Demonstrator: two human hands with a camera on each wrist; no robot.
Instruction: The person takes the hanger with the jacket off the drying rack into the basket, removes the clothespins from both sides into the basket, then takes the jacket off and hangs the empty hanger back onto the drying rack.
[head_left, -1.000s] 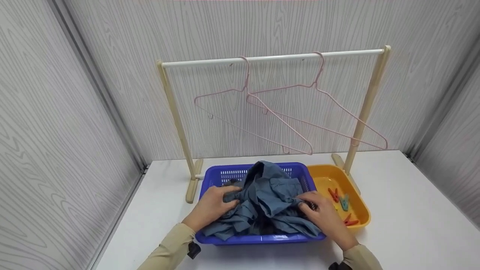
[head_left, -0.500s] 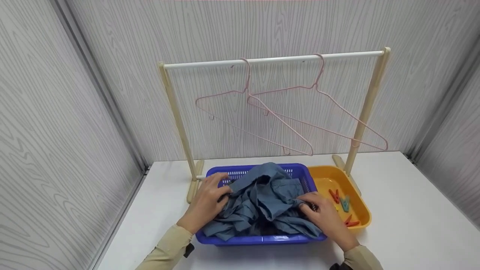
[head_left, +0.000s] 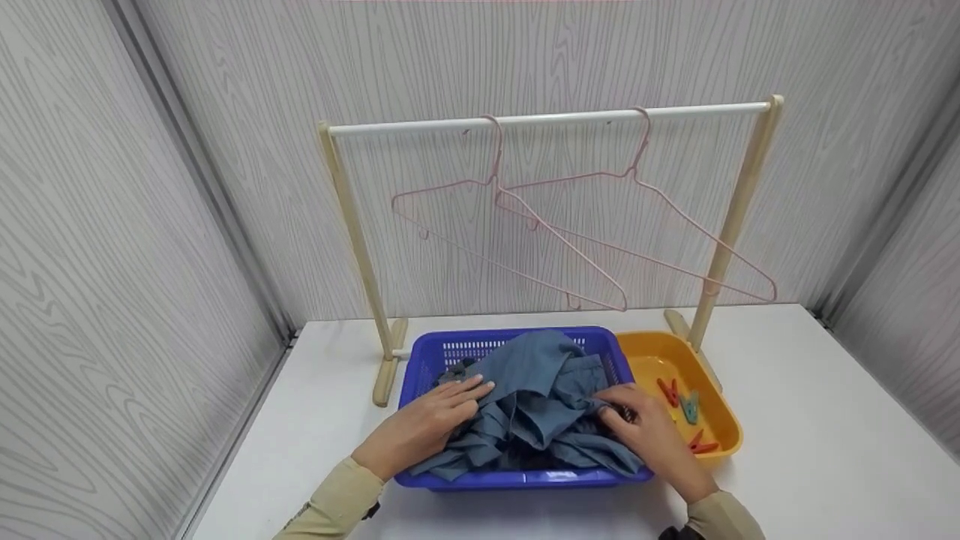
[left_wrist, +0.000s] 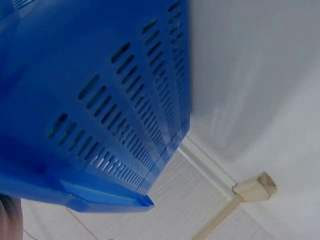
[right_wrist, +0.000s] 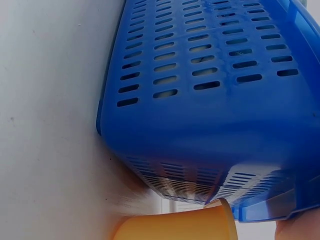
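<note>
A crumpled blue-grey garment (head_left: 529, 379) lies heaped in the blue slotted basket (head_left: 525, 478). My left hand (head_left: 427, 424) rests on the garment's left side, its fingers stretched out over the cloth. On the right, my right hand (head_left: 649, 427) pinches a fold of the garment between thumb and fingers at the basket's right side. Darker cloth (head_left: 459, 369) shows at the basket's left, partly covered. Both wrist views mostly show the basket's outer walls (left_wrist: 115, 85), with only a sliver of each hand.
A yellow tray (head_left: 731, 420) holding red and green clothespins (head_left: 690, 406) stands against the basket's right side. Behind, a rack with a white rail (head_left: 562, 117) and wooden posts (head_left: 739, 202) carries two pink hangers (head_left: 559, 238) above the basket.
My left hand lifted off toward the back left, then came down flat on the cloth. A flap of the garment now lies spread over the middle. The right hand has stayed in place.
</note>
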